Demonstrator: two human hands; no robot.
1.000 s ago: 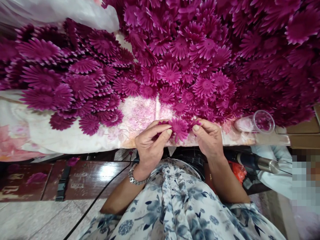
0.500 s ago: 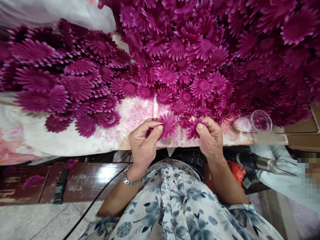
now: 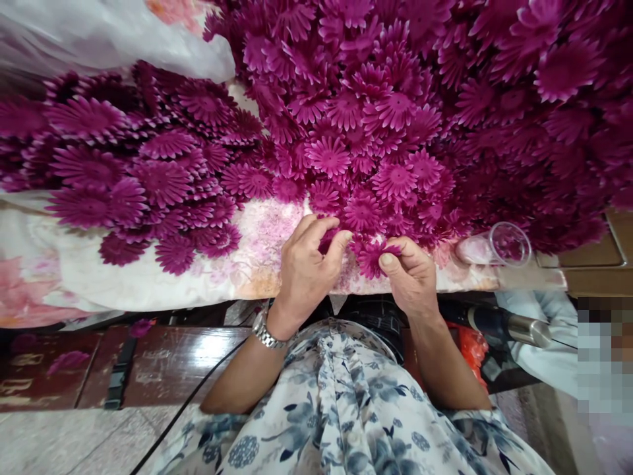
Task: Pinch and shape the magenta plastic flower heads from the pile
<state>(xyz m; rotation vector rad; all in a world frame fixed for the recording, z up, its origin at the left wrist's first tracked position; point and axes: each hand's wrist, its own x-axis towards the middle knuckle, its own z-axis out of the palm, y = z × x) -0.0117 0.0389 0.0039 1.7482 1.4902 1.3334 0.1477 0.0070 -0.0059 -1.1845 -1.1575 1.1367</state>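
A magenta flower (image 3: 370, 257) sits pinched in the right hand (image 3: 413, 276).

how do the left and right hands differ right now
The left hand has its thumb and forefinger apart, while the right hand pinches a magenta flower. The left hand has a metal watch at the wrist; the right hand has none. Both are bare, near the front edge of the patterned cloth.

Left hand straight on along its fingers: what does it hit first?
Likely the purple flower near the front of the flower pile, ahead and right of the left hand; depth is unclear.
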